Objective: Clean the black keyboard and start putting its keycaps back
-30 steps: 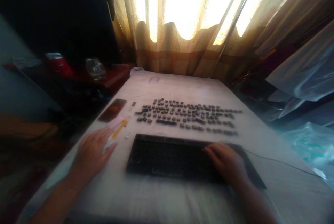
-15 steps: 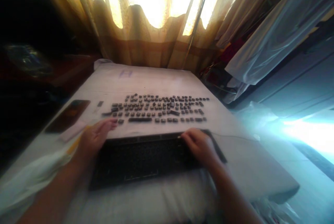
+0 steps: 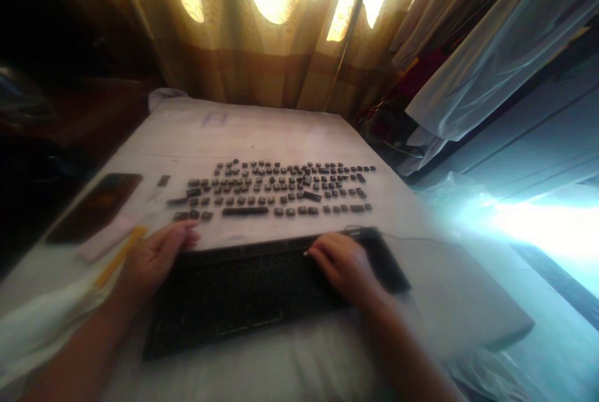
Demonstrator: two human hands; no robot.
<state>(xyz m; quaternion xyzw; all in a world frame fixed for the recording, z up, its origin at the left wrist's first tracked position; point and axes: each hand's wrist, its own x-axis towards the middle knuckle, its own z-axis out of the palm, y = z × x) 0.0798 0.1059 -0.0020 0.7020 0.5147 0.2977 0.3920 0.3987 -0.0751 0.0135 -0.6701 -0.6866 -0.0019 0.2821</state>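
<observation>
A black keyboard base [image 3: 243,293] without its keycaps lies on the white-covered table [image 3: 281,133] in front of me. My left hand [image 3: 152,258] grips its left end, fingers curled over the far edge. My right hand [image 3: 341,264] rests on its right part, fingers bent on the frame. Beyond the keyboard, several loose dark keycaps [image 3: 276,190] are laid out in rows. The picture is blurred by motion.
A dark phone [image 3: 96,205] lies at the table's left, with a pink strip [image 3: 105,240] and a yellow tool [image 3: 116,258] near it. A thin cable [image 3: 421,240] runs right from the keyboard. Curtains [image 3: 262,34] hang behind; plastic sheeting [image 3: 491,58] at right.
My left hand left the table beside the yellow tool and took hold of the keyboard's left end. The keyboard now sits skewed, nearer to me. The view swung right.
</observation>
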